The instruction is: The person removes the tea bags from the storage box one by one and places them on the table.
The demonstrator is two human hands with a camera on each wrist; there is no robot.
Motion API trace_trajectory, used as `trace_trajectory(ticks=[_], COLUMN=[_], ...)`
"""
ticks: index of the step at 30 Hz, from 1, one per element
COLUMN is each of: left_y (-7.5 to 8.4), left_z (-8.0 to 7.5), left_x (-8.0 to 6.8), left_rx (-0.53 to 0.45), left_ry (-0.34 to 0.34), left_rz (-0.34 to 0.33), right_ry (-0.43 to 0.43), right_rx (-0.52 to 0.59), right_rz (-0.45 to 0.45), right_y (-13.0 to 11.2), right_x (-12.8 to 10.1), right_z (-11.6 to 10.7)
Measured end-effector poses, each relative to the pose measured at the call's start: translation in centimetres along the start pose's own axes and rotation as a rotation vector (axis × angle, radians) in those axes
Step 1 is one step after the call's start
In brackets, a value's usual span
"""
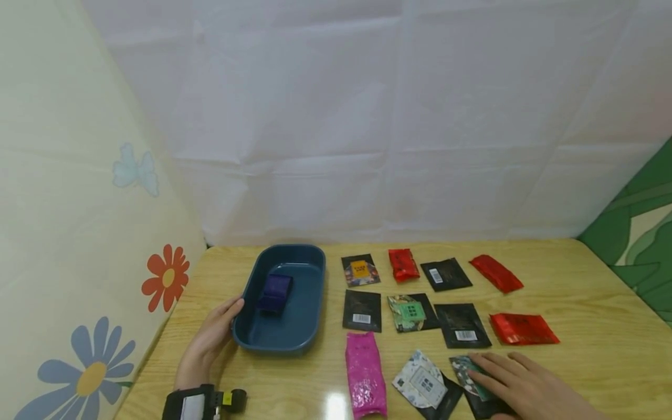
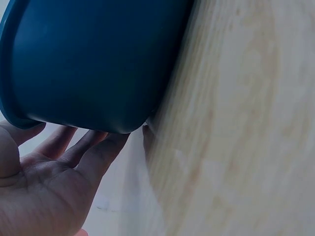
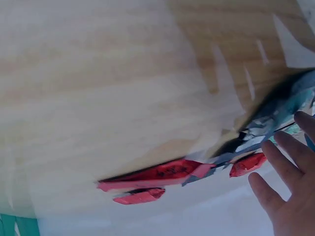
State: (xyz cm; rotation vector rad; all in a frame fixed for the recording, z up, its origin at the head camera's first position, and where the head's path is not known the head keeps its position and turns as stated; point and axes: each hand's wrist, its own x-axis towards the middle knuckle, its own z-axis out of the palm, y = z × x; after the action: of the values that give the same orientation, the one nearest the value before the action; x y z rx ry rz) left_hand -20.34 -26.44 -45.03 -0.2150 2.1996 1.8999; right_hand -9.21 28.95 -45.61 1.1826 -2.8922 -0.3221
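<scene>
At the left, a blue plastic basin (image 1: 306, 315) stands on the table with a shiny dark purple packet (image 1: 276, 293) lying inside. My left hand (image 1: 210, 333) holds the basin's near left side, thumb at the rim; in the left wrist view the fingers (image 2: 101, 155) rest against its outer wall. My right hand (image 1: 525, 382) lies over a dark packet with a green patterned label (image 1: 464, 368), its fingers nearly straight and spread. Part of that packet is hidden under the hand. Just left of it lies a black packet with a white floral label (image 1: 420, 379).
Flat black packets (image 1: 362, 310), some with patterned labels (image 1: 359, 270), lie in loose rows. Red packets (image 1: 524, 329) lie mostly toward the right. A pink packet (image 1: 364, 373) is near the front middle. White cloth (image 1: 394, 192) hangs behind the wooden table (image 1: 593, 291).
</scene>
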Motion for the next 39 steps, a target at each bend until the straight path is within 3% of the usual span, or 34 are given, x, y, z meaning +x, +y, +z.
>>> trace_trajectory(ticks=[6,13,19,21,27,39], left_y=[-0.1,-0.3,-0.3,-0.2,-0.1,-0.1], left_z=[0.0,0.0,0.0,0.1,0.1,0.0], left_x=[0.0,0.1,0.1,0.1,0.2,0.2], left_rx=[-0.004,-0.007,-0.01,-0.011,-0.023,-0.017], left_ry=[0.004,0.006,0.004,0.0,-0.01,-0.016], left_rz=[-0.004,0.003,0.005,0.007,0.003,0.016], right_ry=[-0.005,-0.113,-0.137,-0.072,0.237,0.34], right_rx=[0.028,0.146,0.251,0.216,0.025,0.006], right_rz=[0.0,0.085,0.119,0.084,-0.063,-0.156], right_y=[-0.5,-2.5,-3.8,-4.0,-4.4,-5.4], right_x=[0.8,3.3,5.7,6.3,7.9,11.7], right_z=[-1.6,-4.0,-6.1,-6.8,-8.0,-8.8])
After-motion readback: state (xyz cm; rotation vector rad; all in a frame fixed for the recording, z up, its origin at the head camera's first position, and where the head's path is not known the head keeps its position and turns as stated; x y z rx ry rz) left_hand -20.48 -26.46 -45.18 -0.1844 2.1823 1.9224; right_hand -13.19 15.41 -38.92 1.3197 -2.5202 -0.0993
